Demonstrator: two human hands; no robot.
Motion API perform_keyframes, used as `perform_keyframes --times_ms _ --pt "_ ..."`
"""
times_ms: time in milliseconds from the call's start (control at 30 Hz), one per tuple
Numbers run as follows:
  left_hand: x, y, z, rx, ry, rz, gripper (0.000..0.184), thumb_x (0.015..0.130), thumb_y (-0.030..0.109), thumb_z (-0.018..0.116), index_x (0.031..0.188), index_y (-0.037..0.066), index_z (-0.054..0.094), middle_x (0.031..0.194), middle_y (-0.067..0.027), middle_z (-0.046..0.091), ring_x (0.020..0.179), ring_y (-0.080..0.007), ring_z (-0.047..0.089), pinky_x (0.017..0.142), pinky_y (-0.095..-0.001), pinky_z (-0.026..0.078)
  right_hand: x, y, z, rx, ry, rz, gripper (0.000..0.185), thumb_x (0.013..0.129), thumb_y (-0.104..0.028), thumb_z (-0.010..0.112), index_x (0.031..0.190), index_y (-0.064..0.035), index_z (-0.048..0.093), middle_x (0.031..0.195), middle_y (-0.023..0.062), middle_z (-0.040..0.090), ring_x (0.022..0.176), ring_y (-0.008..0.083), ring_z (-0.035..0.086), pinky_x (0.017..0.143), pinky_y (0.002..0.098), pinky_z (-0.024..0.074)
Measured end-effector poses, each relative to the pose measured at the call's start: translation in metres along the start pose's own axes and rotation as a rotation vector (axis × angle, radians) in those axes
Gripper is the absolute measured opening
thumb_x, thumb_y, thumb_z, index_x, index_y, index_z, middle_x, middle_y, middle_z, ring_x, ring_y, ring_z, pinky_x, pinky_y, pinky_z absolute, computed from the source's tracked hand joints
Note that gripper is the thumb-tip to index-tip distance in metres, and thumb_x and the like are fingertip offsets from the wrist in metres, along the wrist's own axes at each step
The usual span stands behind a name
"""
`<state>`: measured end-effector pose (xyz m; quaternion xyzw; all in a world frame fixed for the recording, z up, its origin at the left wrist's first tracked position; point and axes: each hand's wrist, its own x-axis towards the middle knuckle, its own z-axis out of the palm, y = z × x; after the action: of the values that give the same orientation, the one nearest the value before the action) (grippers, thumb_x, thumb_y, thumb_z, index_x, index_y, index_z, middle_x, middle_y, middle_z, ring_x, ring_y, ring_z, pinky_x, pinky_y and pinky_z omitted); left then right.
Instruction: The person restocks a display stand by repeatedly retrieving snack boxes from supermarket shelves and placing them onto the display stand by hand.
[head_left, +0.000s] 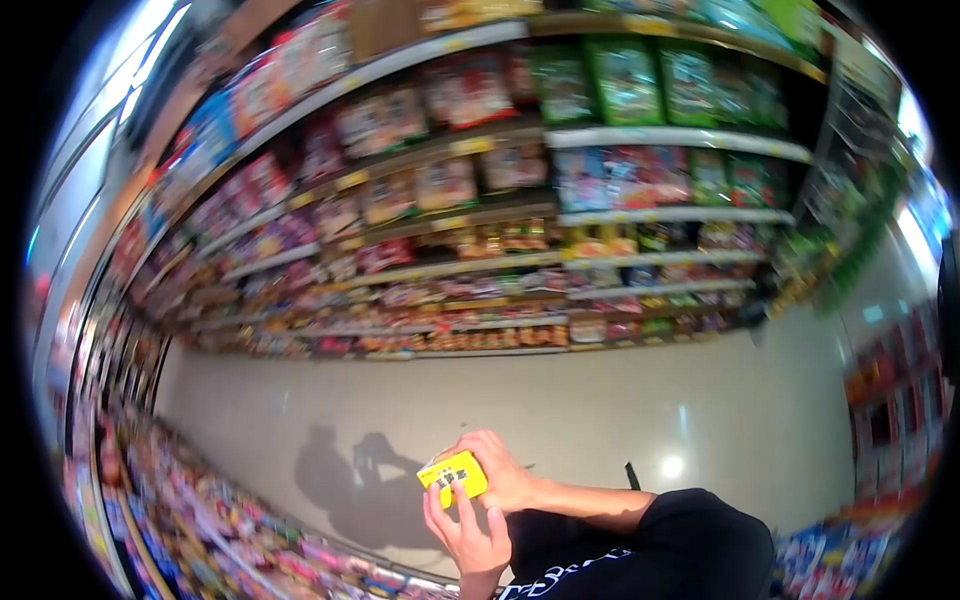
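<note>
A small yellow box (463, 468) with dark print on its face is held up in front of the black shirt. Coming in from the right, my right hand (503, 474) is closed round the box's upper right side, its fingers partly hidden behind it. From below, my left hand (470, 535) reaches up to the same box, with fingertips on its lower front face and the thumb apart at the right. A white side of the box shows at its upper left.
Shelves of bagged snacks (625, 85) rise in long rows ahead. Another packed shelf (220, 530) runs along the lower left. Pale shiny floor (620, 400) lies between, with shadows on it. Red goods (893, 365) are stacked at the right, near green foliage (865, 265).
</note>
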<state>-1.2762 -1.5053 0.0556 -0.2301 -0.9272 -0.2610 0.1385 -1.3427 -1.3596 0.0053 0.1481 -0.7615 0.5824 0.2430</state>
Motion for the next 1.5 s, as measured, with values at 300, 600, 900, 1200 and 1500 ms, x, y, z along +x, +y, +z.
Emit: perform_keyframes --times_ms 300,600,900,1200,1500 --pt "0.092 0.114 0.114 -0.225 -0.524 0.570 0.063 0.099 0.030 0.065 0.150 -0.003 0.048 0.160 -0.0311 0.036 0.148 -0.0543 0.029 0.120 -0.0617 0.028 -0.078 0.023 -0.187 -0.366 0.677 0.389 0.062 0.065 -0.004 0.074 0.124 -0.0033 0.056 0.122 0.0178 0.057 0.117 0.0402 0.053 0.103 0.0484 0.0426" --pt "0.168 0.237 0.230 -0.453 -0.694 0.738 0.065 0.098 0.031 0.067 0.144 -0.008 0.041 0.158 -0.0293 0.035 0.148 -0.0507 0.030 0.122 -0.0579 0.026 -0.096 0.058 -0.340 -0.589 0.756 0.678 0.074 0.062 -0.009 0.072 0.133 -0.0045 0.054 0.125 0.0179 0.056 0.122 0.0410 0.052 0.103 0.0484 0.0405" --pt "0.201 0.411 0.342 -0.662 -0.929 1.026 0.080 0.092 0.040 0.075 0.146 -0.008 0.039 0.159 -0.0308 0.034 0.149 -0.0521 0.028 0.122 -0.0588 0.026 -0.166 0.041 -0.504 -0.690 1.014 0.861 0.082 0.067 -0.015 0.078 0.143 -0.0063 0.048 0.130 0.0176 0.055 0.124 0.0402 0.052 0.104 0.0502 0.0411" --pt "0.117 0.622 0.429 -0.574 -1.083 1.649 0.087 0.092 0.043 0.075 0.150 -0.009 0.036 0.158 -0.0321 0.036 0.147 -0.0538 0.031 0.118 -0.0603 0.030 -0.323 -0.028 -0.612 -0.610 1.505 0.969 0.091 0.070 -0.020 0.083 0.150 -0.0038 0.044 0.133 0.0212 0.053 0.127 0.0397 0.054 0.108 0.0446 0.0458" --pt "-0.022 0.851 0.459 -0.603 -1.123 1.645 0.081 0.091 0.034 0.078 0.149 -0.006 0.039 0.154 -0.0316 0.042 0.141 -0.0498 0.041 0.118 -0.0543 0.035 -0.500 -0.106 -0.769 -0.548 1.694 0.846 0.093 0.072 -0.027 0.092 0.148 0.0018 0.047 0.142 0.0208 0.054 0.133 0.0318 0.055 0.111 0.0395 0.0455"
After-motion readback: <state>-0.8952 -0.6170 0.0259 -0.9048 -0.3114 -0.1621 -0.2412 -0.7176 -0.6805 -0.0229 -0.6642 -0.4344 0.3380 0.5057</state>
